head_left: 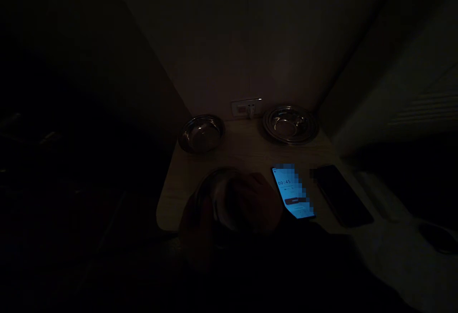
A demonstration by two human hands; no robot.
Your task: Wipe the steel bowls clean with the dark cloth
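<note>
- while dim light hides much of the detail, a round, shiny, silver-coloured metal bowl [206, 179] can be made out at the near part of the worktop [243, 151], a pale wood-grained board with rounded corners, between the person's two hands.
- the left hand [198, 229] is at the bowl's left side, its thumb side against the rim; the right hand [259, 201] bends over the right side.
- how far the fingers of either hand are closed, or whether they grip anything, i cannot tell; a paler patch shows between the hands, too dark to name.
- just right of the right hand lies a lit blue-screened phone [291, 196] reading 00:45, part of it pixelated.
- beside that lies a dark rectangular phone-like slab [344, 196], tilted the same way.
- behind, at the far left, sits a shallow round steel bowl [202, 136]; at the far right, a wide-rimmed round steel dish [289, 127].
- between these two, a white wall socket [239, 108] holds a white plug [251, 110].
</note>
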